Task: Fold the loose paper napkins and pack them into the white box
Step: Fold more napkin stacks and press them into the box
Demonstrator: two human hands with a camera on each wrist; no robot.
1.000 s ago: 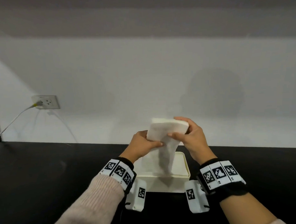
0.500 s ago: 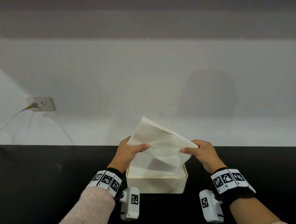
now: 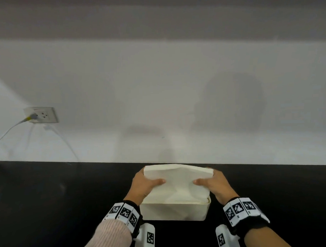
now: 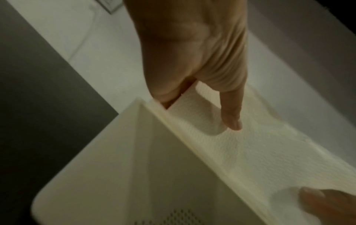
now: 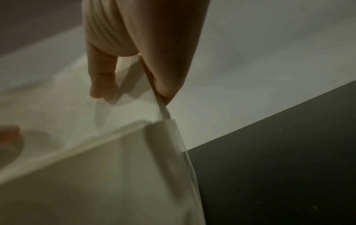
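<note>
The white box point(image 3: 173, 212) stands on the black table near its front, seen close up in the left wrist view point(image 4: 119, 175) and the right wrist view point(image 5: 80, 182). A folded white paper napkin point(image 3: 178, 180) lies across the box's open top, its far edge raised. My left hand point(image 3: 145, 184) pinches the napkin's left end, thumb on top, fingers underneath. My right hand point(image 3: 215, 184) pinches the right end the same way. The napkin point(image 4: 250, 149) shows embossed texture under my left thumb point(image 4: 232, 115). The napkin's edge point(image 5: 134, 106) sits between my right thumb and fingers. More paper lies inside the box beneath.
The black table point(image 3: 50, 201) runs left and right of the box. A white wall point(image 3: 157, 95) rises right behind it. A wall socket point(image 3: 41, 114) with a plugged cable sits at the far left.
Both hands have lowered the napkin from chest height onto the box's top. It went from hanging, to spread at an angle, to lying nearly flat over the opening.
</note>
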